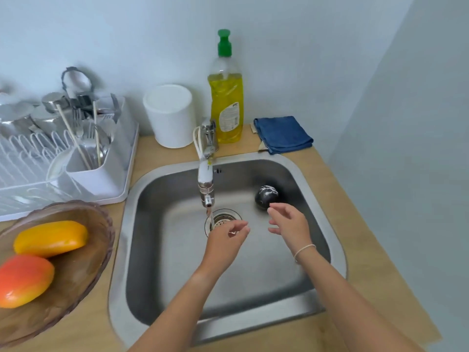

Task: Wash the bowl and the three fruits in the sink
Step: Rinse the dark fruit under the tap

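The steel sink is set in the wooden tabletop, and left of the sink sits a brown bowl with an orange-yellow fruit and a red-orange one in it. Inside the sink both hands hover loose and holding nothing, left hand just under the running tap, right hand right beside a sudsy dark fruit on the sink's far right.
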The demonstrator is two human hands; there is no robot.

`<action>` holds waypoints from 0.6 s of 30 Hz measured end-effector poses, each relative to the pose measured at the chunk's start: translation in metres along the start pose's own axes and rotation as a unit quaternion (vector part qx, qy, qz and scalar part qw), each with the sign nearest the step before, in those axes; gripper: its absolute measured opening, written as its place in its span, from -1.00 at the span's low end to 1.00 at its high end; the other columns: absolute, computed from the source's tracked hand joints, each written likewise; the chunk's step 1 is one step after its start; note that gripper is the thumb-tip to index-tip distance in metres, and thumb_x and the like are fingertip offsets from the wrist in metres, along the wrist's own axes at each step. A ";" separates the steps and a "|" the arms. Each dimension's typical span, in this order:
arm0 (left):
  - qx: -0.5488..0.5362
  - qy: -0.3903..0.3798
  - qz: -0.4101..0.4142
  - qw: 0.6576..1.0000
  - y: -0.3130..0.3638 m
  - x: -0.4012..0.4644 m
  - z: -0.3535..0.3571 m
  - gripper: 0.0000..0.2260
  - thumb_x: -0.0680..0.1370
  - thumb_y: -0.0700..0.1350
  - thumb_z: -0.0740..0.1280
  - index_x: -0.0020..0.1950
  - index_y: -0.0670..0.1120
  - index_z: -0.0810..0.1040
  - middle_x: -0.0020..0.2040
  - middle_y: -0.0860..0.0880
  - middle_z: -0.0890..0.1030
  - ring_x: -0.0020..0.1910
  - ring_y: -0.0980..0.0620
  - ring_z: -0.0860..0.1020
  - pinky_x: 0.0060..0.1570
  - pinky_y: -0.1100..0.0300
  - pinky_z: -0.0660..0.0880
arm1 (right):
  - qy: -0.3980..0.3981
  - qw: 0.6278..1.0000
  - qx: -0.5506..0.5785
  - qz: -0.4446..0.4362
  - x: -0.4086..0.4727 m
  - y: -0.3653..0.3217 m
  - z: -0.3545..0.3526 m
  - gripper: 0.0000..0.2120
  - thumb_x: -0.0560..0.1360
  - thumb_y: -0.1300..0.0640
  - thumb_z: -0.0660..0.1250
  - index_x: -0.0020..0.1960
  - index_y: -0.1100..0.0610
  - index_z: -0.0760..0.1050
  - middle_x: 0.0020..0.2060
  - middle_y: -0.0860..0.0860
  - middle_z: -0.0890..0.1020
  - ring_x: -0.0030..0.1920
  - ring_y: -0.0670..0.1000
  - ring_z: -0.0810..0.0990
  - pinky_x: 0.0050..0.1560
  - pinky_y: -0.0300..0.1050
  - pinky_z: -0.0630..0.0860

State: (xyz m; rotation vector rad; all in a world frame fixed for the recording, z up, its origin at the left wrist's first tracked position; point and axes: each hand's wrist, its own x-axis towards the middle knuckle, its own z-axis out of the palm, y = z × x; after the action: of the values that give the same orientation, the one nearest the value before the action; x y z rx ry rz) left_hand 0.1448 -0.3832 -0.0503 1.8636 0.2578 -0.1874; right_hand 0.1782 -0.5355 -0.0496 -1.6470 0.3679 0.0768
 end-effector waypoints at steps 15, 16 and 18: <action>-0.114 0.058 -0.122 0.984 -0.002 0.117 0.072 -0.70 0.57 -0.12 0.23 0.31 -0.06 0.45 0.21 -0.09 0.50 0.15 -0.03 0.50 -0.06 0.15 0.52 | 0.062 0.969 0.105 0.214 0.094 0.040 0.014 -0.46 0.49 0.17 0.31 0.43 0.13 0.23 0.25 0.08 0.44 -0.24 -0.09 0.47 0.11 0.01 0.52; -0.117 0.061 -0.124 0.983 -0.003 0.122 0.075 -0.69 0.57 -0.13 0.23 0.32 -0.06 0.44 0.23 -0.10 0.49 0.14 -0.03 0.50 -0.04 0.12 0.51 | 0.065 0.967 0.121 0.214 0.098 0.041 0.015 -0.44 0.49 0.18 0.30 0.44 0.13 0.21 0.25 0.07 0.44 -0.16 -0.05 0.51 0.09 -0.02 0.52; -0.119 0.064 -0.129 0.982 -0.003 0.134 0.080 -0.66 0.57 -0.12 0.23 0.36 -0.06 0.41 0.28 -0.11 0.47 0.08 0.02 0.50 0.02 0.07 0.53 | 0.065 0.965 0.140 0.214 0.105 0.042 0.019 -0.42 0.50 0.21 0.29 0.46 0.13 0.17 0.32 0.07 0.41 0.13 0.03 0.51 0.03 -0.08 0.50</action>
State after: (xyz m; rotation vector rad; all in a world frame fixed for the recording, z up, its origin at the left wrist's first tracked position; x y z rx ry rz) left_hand 0.2728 -0.4474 -0.1122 1.6033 0.5876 -0.2041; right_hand 0.2690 -0.5397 -0.1197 -1.2741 0.7958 0.2303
